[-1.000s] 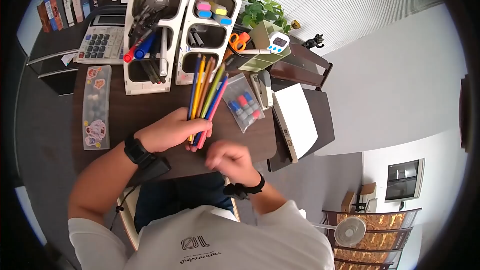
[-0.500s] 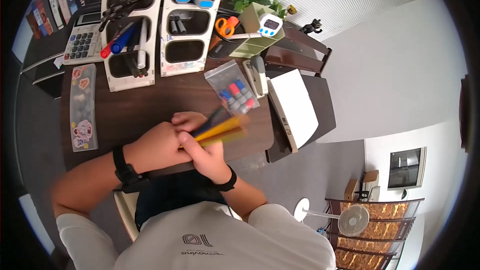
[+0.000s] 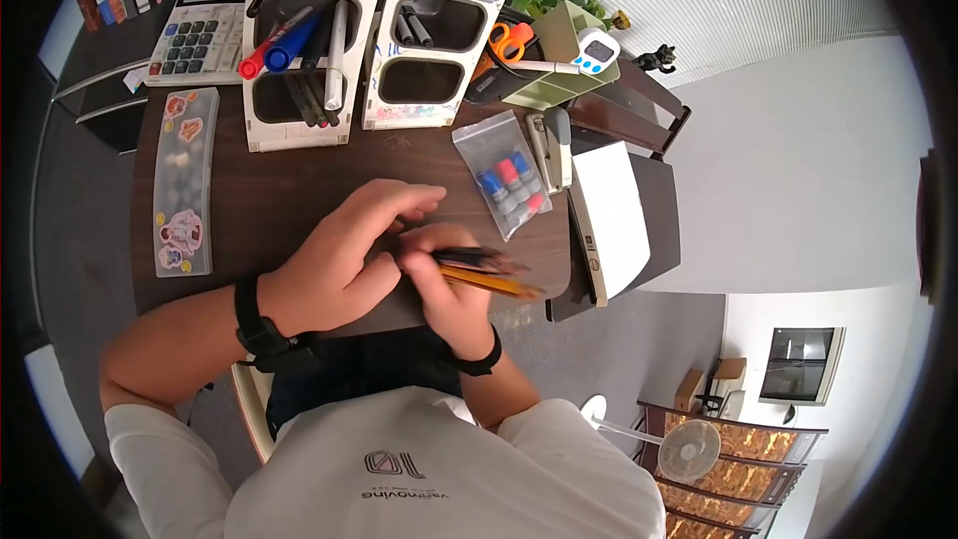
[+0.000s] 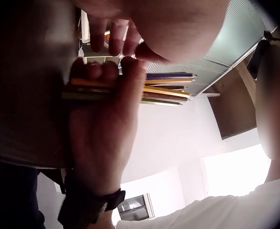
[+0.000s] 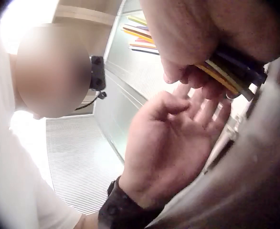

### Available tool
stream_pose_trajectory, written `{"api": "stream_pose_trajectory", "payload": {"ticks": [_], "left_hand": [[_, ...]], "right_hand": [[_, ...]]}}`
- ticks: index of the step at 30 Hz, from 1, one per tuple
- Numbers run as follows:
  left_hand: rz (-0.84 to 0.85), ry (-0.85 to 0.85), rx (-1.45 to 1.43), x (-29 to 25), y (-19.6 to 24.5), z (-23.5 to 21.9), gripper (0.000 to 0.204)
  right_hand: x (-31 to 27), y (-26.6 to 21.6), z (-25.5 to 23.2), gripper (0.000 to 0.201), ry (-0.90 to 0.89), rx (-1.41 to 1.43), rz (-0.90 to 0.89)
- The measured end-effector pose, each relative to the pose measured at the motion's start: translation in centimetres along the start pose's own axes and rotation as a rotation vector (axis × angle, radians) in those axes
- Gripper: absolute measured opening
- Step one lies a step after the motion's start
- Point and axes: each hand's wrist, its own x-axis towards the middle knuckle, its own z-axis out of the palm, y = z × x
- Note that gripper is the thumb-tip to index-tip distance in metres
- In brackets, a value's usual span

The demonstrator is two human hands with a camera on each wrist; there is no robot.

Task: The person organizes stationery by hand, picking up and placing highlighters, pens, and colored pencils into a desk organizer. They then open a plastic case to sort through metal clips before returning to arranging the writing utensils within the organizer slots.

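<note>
Several colored pencils [image 3: 489,279] lie in the right hand [image 3: 449,289], which grips them low over the front of the desk; their tips point right in the head view. Close beside it the left hand [image 3: 344,260] holds nothing, its fingers extended and thumb apart. From the left wrist, the right hand [image 4: 106,124] is seen curled round the pencils [image 4: 166,90], with the left hand [image 4: 173,28] near the lens. In the right wrist view the left hand's palm [image 5: 163,143] faces up, below the right hand [image 5: 202,28]; pencils [image 5: 140,34] stick out from the latter.
Two white organizers [image 3: 299,135] [image 3: 409,118] hold pens and highlighters; the right one's lowest compartment shows no pens. A bag [image 3: 479,152] of small bottles, a stapler [image 3: 555,145], a calculator [image 3: 200,45] and a stickered case [image 3: 185,175] are on the desk.
The pencils, gripped upright in the left hand a second ago, passed to the right hand and now point right. The left hand has let go of them.
</note>
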Motion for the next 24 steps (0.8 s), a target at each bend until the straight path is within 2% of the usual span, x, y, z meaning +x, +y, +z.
{"api": "stream_pose_trajectory", "payload": {"ticks": [1, 2, 3, 5, 7, 8, 9, 10, 11, 12, 13, 14, 16, 17, 19, 22, 24], "left_hand": [[0.0, 0.001, 0.0, 0.2, 0.2, -0.3, 0.068], [0.08, -0.073, 0.005, 0.3, 0.4, -0.6, 0.068], [0.156, -0.149, 0.006, 0.2, 0.4, -0.7, 0.068], [0.145, -0.203, 0.001, 0.2, 0.3, -0.1, 0.064], [0.195, -0.197, 0.133, 0.3, 0.5, 0.0, 0.06], [0.164, -0.136, 0.115, 0.1, -0.3, 0.3, 0.049], [0.161, -0.142, 0.114, -0.1, -0.7, 0.5, 0.049], [0.069, -0.113, 0.041, -0.2, -1.0, 0.6, 0.04], [-0.026, -0.086, -0.031, -0.4, -1.2, 0.8, 0.031], [-0.054, -0.02, -0.098, -0.3, -1.2, 1.2, 0.016], [-0.054, -0.029, -0.091, -0.3, -1.4, 1.1, 0.016], [-0.199, 0.048, -0.309, -0.3, -1.5, 1.1, 0.019], [-0.497, 0.21, -0.751, -0.5, -1.8, 1.0, 0.026], [-0.501, 0.204, -0.752, -0.5, -1.7, 1.0, 0.026], [-0.615, 0.233, -1.056, -0.5, -1.5, 0.8, 0.032], [-0.654, 0.182, -1.089, -0.5, -2.0, 0.9, 0.039], [-0.675, 0.178, -1.091, -0.2, -2.1, 0.9, 0.04]], "right_hand": [[-0.1, -0.1, 0.3, 0.014, -0.034, -0.026, 0.177], [0.4, -0.4, 0.1, 0.014, -0.117, -0.125, 0.075], [0.5, -0.7, 0.2, 0.016, -0.166, -0.136, 0.046], [0.3, 0.7, -0.3, 0.023, -0.3, -0.221, 0.005], [-0.1, 1.2, 0.1, 0.027, -0.238, -0.282, -0.022], [-0.2, 1.2, 0.2, 0.028, -0.228, -0.347, -0.071], [-0.2, 1.2, 0.4, 0.03, -0.218, -0.41, -0.117], [-0.2, 0.9, 0.8, 0.039, -0.202, -0.436, -0.1], [0.2, 0.4, 1.2, 0.039, -0.194, -0.431, -0.091], [0.7, 0.0, 1.4, 0.042, -0.173, -0.407, -0.122], [1.1, -0.5, 1.5, 0.046, -0.152, -0.383, -0.159], [0.8, -1.5, 1.2, 0.046, -0.128, -0.403, -0.056], [0.6, -1.4, 0.3, 0.042, -0.082, -0.381, -0.076], [0.4, -1.3, -0.3, 0.038, -0.044, -0.364, -0.094], [-0.3, -1.1, -1.4, 0.03, -0.035, -0.387, -0.081], [-0.9, -1.5, -2.2, 0.027, -0.041, -0.468, -0.08], [-1.0, -1.5, -2.1, 0.028, -0.014, -0.399, -0.021]]}}
